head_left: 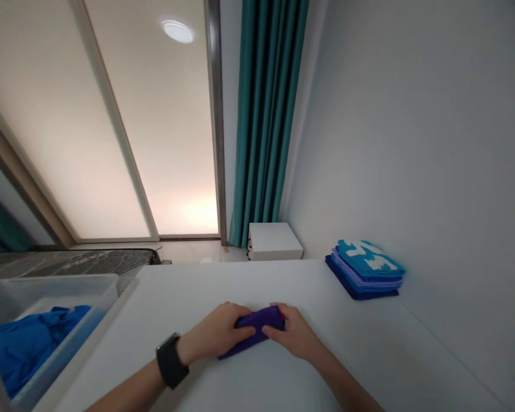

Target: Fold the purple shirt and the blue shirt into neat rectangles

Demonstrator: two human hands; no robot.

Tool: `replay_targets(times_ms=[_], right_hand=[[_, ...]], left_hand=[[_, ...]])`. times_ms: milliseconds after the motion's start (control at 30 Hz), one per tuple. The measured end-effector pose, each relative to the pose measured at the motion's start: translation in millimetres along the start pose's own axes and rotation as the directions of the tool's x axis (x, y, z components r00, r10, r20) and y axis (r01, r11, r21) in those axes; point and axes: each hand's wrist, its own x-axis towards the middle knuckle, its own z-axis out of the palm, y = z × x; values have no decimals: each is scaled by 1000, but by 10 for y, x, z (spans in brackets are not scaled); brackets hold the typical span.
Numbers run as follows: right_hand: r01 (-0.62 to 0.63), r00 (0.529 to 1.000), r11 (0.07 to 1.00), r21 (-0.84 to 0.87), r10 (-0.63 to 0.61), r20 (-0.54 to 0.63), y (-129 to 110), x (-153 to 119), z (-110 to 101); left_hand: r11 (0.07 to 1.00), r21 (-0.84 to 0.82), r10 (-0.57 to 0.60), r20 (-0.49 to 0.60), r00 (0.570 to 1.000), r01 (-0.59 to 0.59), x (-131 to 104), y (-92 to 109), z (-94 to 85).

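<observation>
A small folded purple cloth (257,331) lies low over the white table (175,303), with a bit of red showing at its edges. My left hand (218,332), below a dark wristwatch, grips its left part between thumb and fingers. The right end of the cloth is pinched between the thumb and fingers of my right hand (294,333). Some of the fingertips are hidden behind the cloth. Toward the table's back right sits a neat stack of folded cloths (367,272) in blue, lilac and navy, the top one teal with white shapes.
At the left, a translucent plastic bin (107,286) holds crumpled blue fabric (30,343). A white cabinet (272,237) stands beyond the table's far edge, below a green curtain (268,126). The wall (433,171) borders the table on the right.
</observation>
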Motion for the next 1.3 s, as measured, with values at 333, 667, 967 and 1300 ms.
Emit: replay_targets(times_ms=[333,667,967,1300], right_hand=[[-255,964,751,608,249,96,200,-311,-656],[-299,892,626,720,451,-21,368,-465,-971],[-267,884,758,596,438,-161,585,-306,-1292],[-236,903,426,874,427,36,447,-248,-1229]], left_hand=[[539,-803,-76,252,965,252,532,194,-30],[262,-916,-216,252,943,304,981,193,668],[438,-865,-123,214,969,246,1281,565,573],[917,328,251,-31,967,-228,1797,1094,22]])
